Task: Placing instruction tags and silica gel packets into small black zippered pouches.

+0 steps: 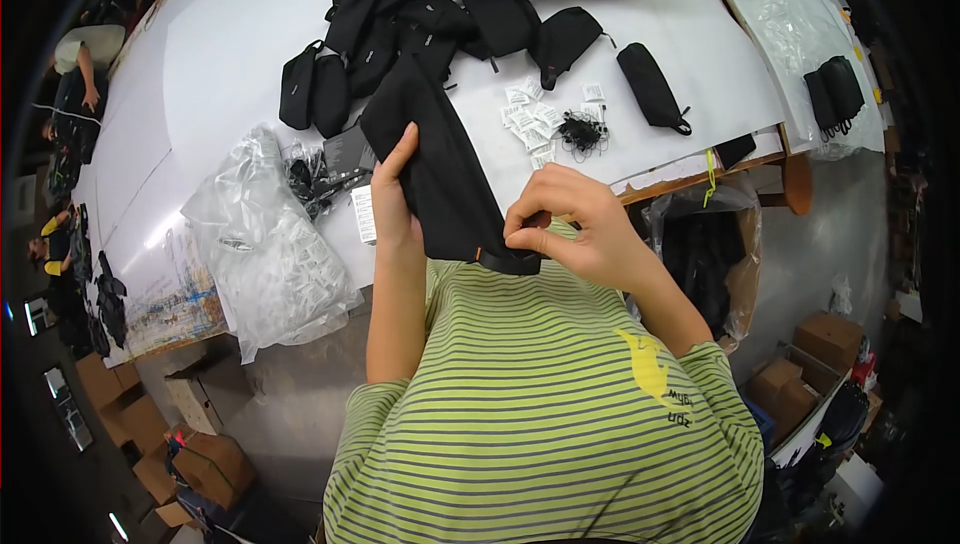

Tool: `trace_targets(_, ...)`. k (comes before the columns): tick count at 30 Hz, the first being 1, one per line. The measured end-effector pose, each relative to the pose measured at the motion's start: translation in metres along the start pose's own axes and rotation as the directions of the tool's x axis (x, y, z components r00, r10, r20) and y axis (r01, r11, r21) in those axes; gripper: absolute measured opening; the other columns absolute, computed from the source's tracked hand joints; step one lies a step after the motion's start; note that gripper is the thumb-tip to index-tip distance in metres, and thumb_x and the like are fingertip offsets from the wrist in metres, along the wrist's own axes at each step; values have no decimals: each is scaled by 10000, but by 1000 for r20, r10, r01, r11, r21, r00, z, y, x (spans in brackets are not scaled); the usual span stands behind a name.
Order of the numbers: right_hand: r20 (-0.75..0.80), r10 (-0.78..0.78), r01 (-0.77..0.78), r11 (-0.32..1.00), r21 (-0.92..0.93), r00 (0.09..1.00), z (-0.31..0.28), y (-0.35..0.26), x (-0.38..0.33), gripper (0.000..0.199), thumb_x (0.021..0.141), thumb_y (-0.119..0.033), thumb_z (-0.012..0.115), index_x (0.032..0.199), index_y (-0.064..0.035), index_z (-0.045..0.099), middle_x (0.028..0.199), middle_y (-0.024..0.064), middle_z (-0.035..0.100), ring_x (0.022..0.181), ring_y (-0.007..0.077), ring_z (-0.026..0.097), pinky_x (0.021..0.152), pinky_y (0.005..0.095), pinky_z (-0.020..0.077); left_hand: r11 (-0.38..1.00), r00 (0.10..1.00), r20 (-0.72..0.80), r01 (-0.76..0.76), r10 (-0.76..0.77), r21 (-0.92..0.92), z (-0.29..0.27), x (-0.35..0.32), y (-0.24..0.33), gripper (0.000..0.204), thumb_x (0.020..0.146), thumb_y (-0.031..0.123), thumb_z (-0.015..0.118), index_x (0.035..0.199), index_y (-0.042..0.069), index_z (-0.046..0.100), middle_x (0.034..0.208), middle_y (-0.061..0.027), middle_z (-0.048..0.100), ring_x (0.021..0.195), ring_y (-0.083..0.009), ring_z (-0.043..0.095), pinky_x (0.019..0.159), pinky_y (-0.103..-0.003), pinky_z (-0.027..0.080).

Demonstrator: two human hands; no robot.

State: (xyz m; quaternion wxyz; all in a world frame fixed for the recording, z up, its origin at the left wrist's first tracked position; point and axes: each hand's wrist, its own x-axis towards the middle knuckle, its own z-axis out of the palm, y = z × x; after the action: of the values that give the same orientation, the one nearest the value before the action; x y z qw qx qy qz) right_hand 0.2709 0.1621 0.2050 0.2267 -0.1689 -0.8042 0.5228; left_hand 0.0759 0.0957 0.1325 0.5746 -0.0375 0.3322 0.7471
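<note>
The right hand has its fingers pinched together on the lower end of a long black fabric pouch. The left hand clamps the pouch's left edge, thumb raised. The pouch is held above the white worktop, near small white packets and clear plastic bags.

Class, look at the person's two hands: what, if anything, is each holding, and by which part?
Both hold one long black fabric pouch. The left hand grips its left edge around mid-length; the right hand pinches its near end, close to the striped shirt.
</note>
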Motion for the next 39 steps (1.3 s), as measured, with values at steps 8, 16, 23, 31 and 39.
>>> trace_targets(8,41,-288,232,671,-704,957,12,-3,-1,366,721,-187,695,1077,-256,645,1064,43,540,1077,208,457,924,382,321,985,985,-95,-133,144,112,9,-12,-12,283,871,137,577,1115,-3,544,1061,-78,613,965,-178,604,838,-305,494)
trace_targets(16,-171,-176,131,961,-245,970,-9,14,-2,595,543,39,689,1093,-181,633,868,63,573,742,253,592,630,335,489,926,989,76,-146,127,348,-15,-34,-22,458,869,214,598,1245,62,386,1307,-102,414,1193,-211,416,960,-432,390)
trace_targets(23,-201,143,-65,934,350,969,-26,19,-12,353,723,-31,711,1064,-73,630,983,21,614,926,127,559,819,246,430,334,707,523,-696,476,636,-6,-50,12,568,721,-15,682,1236,53,455,1103,-98,552,945,-187,540,864,-280,411)
trace_targets(31,191,433,-457,884,102,881,-75,37,-13,314,682,-28,720,991,-64,672,798,-6,591,604,12,488,502,173,342,274,777,629,-612,31,742,-12,-39,18,251,805,161,602,1005,10,607,944,-78,522,837,-189,492,736,-264,396)
trace_targets(39,-545,99,-424,748,-511,833,-135,160,-44,366,733,-79,656,1078,-199,631,1004,66,563,567,160,565,535,268,471,-430,819,252,-7,515,903,-150,-19,21,606,826,348,639,1267,-7,423,1248,-207,421,1156,-358,400,975,-427,331)
